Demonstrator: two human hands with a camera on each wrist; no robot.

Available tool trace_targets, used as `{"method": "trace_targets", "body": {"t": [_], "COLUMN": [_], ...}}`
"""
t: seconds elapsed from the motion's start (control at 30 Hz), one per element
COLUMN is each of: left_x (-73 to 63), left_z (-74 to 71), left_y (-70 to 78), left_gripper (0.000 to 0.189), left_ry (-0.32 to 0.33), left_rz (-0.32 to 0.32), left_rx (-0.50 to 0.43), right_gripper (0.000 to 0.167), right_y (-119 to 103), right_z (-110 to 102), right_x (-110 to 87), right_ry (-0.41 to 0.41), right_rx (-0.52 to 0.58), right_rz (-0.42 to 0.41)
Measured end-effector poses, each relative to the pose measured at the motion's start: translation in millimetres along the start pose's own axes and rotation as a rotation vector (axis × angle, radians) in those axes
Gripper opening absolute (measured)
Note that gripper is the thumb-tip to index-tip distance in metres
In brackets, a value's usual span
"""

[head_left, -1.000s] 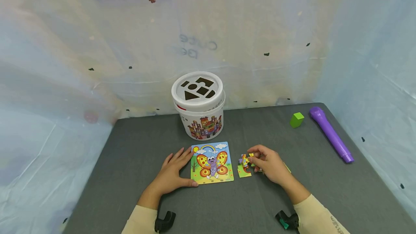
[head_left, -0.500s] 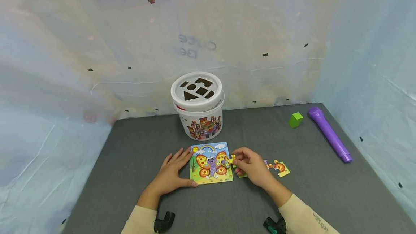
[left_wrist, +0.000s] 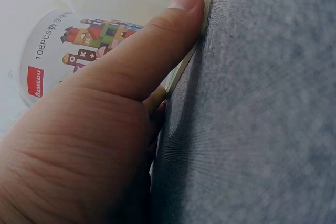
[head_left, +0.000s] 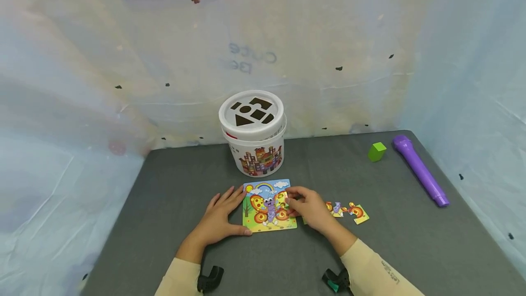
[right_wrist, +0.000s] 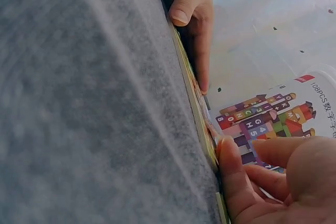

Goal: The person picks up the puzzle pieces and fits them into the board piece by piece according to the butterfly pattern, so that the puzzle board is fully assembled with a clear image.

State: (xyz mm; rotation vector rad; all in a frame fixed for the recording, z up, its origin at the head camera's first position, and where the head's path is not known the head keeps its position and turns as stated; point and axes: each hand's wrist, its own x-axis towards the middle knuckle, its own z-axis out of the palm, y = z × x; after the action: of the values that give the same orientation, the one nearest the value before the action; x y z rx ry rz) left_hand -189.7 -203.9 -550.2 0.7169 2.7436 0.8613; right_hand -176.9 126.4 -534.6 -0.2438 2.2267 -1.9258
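A square butterfly jigsaw board (head_left: 256, 224) lies flat on the grey table. My left hand (head_left: 222, 216) rests along its left side, fingers fairly straight, with the thumb at the near left corner. Over the board's right part, my right hand (head_left: 310, 208) pinches a small yellow puzzle piece (head_left: 283, 198) between thumb and fingers; the fingertips partly cover it. The right wrist view has the right thumb and fingers low at the edge of the board (right_wrist: 190, 90). Right of that hand lie loose puzzle pieces (head_left: 360, 214), some partly hidden behind it.
Behind the board stands a white bucket (head_left: 259, 154) with shaped holes in its lid. A green block (head_left: 376, 151) and a purple microphone-shaped stick (head_left: 421, 171) sit at the right. A pale printed sheet hangs behind and beside the table.
My right hand has moved left from the loose pieces to over the board, carrying the yellow puzzle piece, which uncovers pieces at the right. The left hand stays at the board's left side.
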Motion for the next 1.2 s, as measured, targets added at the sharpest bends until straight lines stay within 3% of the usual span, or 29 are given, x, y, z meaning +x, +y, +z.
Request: {"method": "trace_targets", "body": {"t": [0.13, 0.27, 0.4, 0.53, 0.63, 0.87, 1.2], "left_x": [0.2, -0.6, -1.1, -0.9, -0.6, 0.5, 0.0], "left_z": [0.4, 0.5, -0.4, -1.9, -2.9, -2.8, -3.3], "left_y": [-1.1, -1.7, -0.3, 2.6, 4.3, 4.9, 3.8], "left_gripper": [0.121, 0.121, 0.121, 0.12, 0.12, 0.121, 0.12], "left_ry": [0.001, 0.002, 0.001, 0.002, -0.002, -0.009, 0.005], "left_rz": [0.003, 0.009, 0.008, 0.011, 0.002, -0.007, 0.013], "left_rx": [0.001, -0.007, -0.014, -0.012, -0.005, 0.003, -0.006], "right_gripper": [0.03, 0.023, 0.04, 0.062, 0.069, 0.075, 0.08], "right_y": [-2.2, -6.7, -11.4, -14.4, -15.4, -14.5, -12.2], "right_z": [0.7, 1.5, 2.4, 3.5, 5.7, 15.5, 18.4], "right_x": [-4.0, -10.4, -16.4, -22.9, -27.1, -33.9, -32.5], "right_ry": [0.056, 0.066, -0.064, -0.244, -0.289, -0.248, -0.233], "right_rx": [-0.13, -0.439, -0.747, -0.93, -0.987, -1.084, -1.046], "right_rz": [-0.032, -0.195, -0.365, -0.379, -0.357, -0.317, -0.349]}}
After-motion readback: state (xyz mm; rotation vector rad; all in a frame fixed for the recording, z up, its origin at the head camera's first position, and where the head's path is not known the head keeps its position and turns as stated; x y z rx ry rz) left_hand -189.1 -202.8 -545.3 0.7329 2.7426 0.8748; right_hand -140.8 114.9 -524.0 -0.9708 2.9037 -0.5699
